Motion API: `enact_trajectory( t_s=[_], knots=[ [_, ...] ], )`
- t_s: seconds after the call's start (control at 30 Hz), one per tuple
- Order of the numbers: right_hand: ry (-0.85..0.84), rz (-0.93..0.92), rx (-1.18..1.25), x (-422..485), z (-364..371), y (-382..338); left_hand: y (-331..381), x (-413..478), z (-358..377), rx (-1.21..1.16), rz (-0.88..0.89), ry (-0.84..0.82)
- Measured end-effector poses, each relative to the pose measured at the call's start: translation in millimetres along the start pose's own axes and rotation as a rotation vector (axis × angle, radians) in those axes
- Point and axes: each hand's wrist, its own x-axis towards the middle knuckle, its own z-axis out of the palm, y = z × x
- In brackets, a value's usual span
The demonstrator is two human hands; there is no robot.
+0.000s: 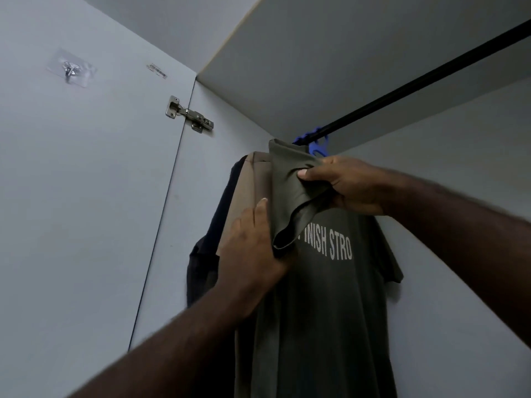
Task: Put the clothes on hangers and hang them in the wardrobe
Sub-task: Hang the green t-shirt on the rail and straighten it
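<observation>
An olive-green T-shirt with pale lettering hangs from a blue hanger hooked over the black wardrobe rail. My right hand grips the shirt's bunched shoulder fabric just below the hanger hook. My left hand lies with straight fingers against the shirt's left edge, its thumb hidden behind the cloth. To the left of the green shirt hang a tan garment and a dark one, pressed close together.
The wardrobe's grey side wall is right behind the shirt. The open door at left carries a stick-on hook and a metal hinge. A shelf underside runs above the rail.
</observation>
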Motion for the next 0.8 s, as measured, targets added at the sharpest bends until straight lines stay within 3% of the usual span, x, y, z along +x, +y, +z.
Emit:
enact_trajectory(
  t_s=[0.23, 0.43, 0.63, 0.73, 0.8],
  knots=[
    [0.006, -0.019, 0.059, -20.3, -13.0, 4.2, -2.2, 0.3, 6.4, 0.008, 0.028, 0.074],
    [0.127, 0.08, -0.29, -12.5, -45.0, 44.7, -25.9, -4.7, -4.5, 0.059, 0.12, 0.144],
    [0.216, 0.115, -0.401, 19.5, -30.2, 80.9, -42.4, -5.0, -8.9, 0.09, 0.364, 0.009],
    [0.306, 0.144, -0.449, 36.1, -24.9, 97.8, -50.0, -4.7, -6.3, 0.005, 0.322, -0.051],
    [0.475, 0.031, -0.485, 45.1, -13.5, 96.1, -51.1, -1.8, -6.7, -0.061, 0.253, -0.066]
  ],
)
